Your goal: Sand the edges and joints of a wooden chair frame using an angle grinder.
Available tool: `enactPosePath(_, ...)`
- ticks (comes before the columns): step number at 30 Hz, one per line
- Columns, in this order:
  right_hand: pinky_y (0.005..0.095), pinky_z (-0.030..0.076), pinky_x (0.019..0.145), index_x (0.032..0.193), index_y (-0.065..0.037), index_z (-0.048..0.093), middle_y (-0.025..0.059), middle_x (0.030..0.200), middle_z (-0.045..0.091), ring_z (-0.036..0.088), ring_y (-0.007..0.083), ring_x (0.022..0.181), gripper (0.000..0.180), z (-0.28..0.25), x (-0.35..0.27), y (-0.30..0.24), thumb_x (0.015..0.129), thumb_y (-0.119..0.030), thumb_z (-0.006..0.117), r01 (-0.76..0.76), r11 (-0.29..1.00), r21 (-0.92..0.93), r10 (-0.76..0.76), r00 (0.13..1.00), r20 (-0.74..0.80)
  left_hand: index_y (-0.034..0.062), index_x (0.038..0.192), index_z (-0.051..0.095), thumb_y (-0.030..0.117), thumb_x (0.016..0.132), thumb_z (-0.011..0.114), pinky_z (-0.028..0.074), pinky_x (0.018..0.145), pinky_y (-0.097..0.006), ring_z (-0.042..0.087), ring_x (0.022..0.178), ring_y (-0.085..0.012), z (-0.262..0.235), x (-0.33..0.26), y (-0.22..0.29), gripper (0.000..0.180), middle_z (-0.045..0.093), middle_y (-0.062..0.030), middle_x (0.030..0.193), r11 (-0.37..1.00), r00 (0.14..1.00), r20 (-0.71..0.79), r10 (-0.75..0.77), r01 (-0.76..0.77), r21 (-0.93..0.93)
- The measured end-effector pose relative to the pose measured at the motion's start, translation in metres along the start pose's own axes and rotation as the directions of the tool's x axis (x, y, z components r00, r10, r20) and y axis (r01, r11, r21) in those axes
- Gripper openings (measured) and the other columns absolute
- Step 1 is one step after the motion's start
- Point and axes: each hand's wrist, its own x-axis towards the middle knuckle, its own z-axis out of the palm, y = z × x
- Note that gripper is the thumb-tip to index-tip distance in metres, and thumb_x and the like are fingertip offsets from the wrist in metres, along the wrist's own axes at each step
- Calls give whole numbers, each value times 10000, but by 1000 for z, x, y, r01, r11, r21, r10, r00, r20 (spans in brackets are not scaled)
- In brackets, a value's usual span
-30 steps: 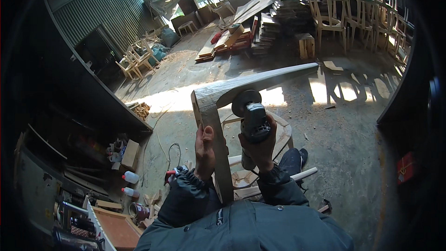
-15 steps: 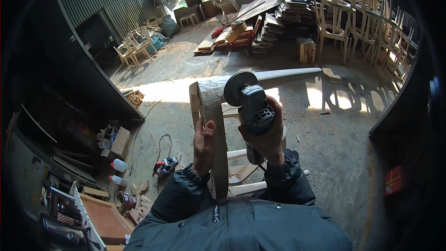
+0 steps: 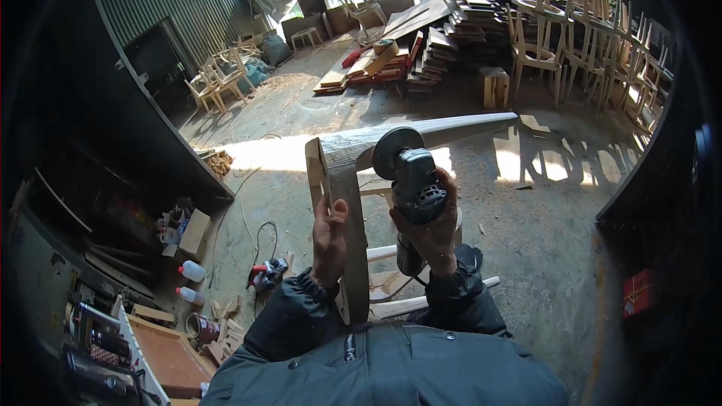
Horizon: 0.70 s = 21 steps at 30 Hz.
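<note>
Clock is read from mid-view, 12 straight ahead of me. My L hand, abt 7 o'clock, is closed round the upright leg of an L-shaped wooden piece, thumb up along the near side; where exactly the other fingers end I can't tell, they're partly hidden. That piece sits in the middle: upright runs down twd 6, its lower end by my jacket, and the long arm reaches out from the top corner to abt 2, tapering, w/ sun on its upper face. R hand, abt 4 o'clock, is wrapped firmly round the body of an angle grinder, at 3; its round disc is up by the inside corner of the wood, but can't tell if it touches or is spinning. Below my hands, abt 5 to 6, pale wooden bars lie low. On the flr btwn 7 and 8: a red & grey power tool w/ a cord; a bit further out, nr 8, two white bottles w/ red caps, and an open tin beside wood offcuts. Red box off at 4. Far side: pile of boards nr 1, stacked chair frames nr 2, a few more chairs at 10.
</note>
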Motion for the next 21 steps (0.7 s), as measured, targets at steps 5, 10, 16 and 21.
enactPosePath(5, 380, 583, 938, 1499, -113, 407, 149, 1266, 628, 671, 242, 1126, 953, 7, 3, -2, 704, -98, 933, -1, 998, 57, -6, 992, 122, 100, 1169, 472, 739, 985, 553, 566, 599, -300, 637, 664, -156, -4, -1, -5, 671, 604, -64, 808, 999, 999, -13, 39, -38, 21)
enactPosePath(10, 376, 578, 938, 1500, -115, 400, 150, 1273, 623, 676, 246, 1113, 930, 4, 9, -6, 727, -110, 917, -34, 998, -49, 34, 999, 9, 108, 1177, 470, 727, 987, 565, 562, 587, -301, 631, 648, -153, -3, -1, 5, 654, 603, -62, 809, 997, 1000, -17, -24, 25, 79)
enactPosePath(16, 371, 553, 971, 1487, -97, 398, 140, 1294, 584, 648, 239, 1139, 898, -12, 3, 23, 743, -108, 899, -135, 990, 43, 142, 964, -224, 123, 1163, 475, 686, 996, 591, 557, 551, -303, 628, 619, -155, -5, 4, -18, 598, 620, -69, 821, 997, 999, -41, 25, -28, -72)
enactPosePath(21, 386, 542, 989, 1476, -91, 407, 132, 1299, 559, 618, 239, 1163, 933, -5, -8, 20, 698, -58, 921, -62, 998, 24, 65, 990, -122, 133, 1128, 475, 680, 989, 610, 560, 548, -306, 626, 613, -160, -5, 10, -8, 581, 627, -74, 830, 999, 1000, 24, -13, 14, -32)
